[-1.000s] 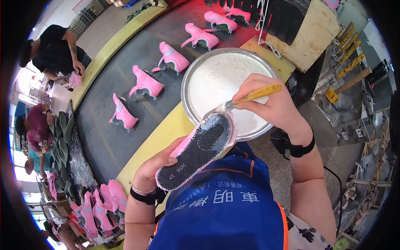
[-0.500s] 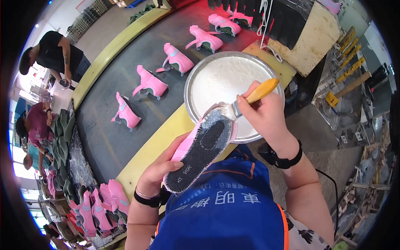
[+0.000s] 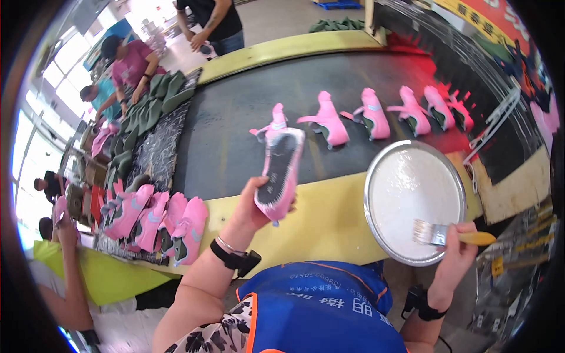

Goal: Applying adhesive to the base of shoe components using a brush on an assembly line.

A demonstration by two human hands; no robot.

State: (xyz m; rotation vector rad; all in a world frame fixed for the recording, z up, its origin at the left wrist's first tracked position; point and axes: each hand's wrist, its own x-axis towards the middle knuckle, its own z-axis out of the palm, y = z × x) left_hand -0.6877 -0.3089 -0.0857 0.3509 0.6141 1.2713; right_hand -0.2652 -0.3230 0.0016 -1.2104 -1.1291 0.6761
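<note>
My left hand is closed around the heel end of a pink shoe upper, held up with its black stitched sole side facing me. A wet whitish coat shows around its toe end. In my right hand I grip a flat paintbrush by its yellow handle. The brush's bristles are over the near right part of a round metal pan, against the white liquid; whether they dip in I cannot tell. Shoe and brush are well apart.
Several pink shoe uppers stand in a row on the dark conveyor belt, running toward a red-lit opening at right. More pink uppers and green shoe forms lie at left. Other people work beyond, and one sits near left.
The brush has left the toe of the shoe upper and moved right, over the pan. My left hand has raised the shoe away from the pan. The view has turned left.
</note>
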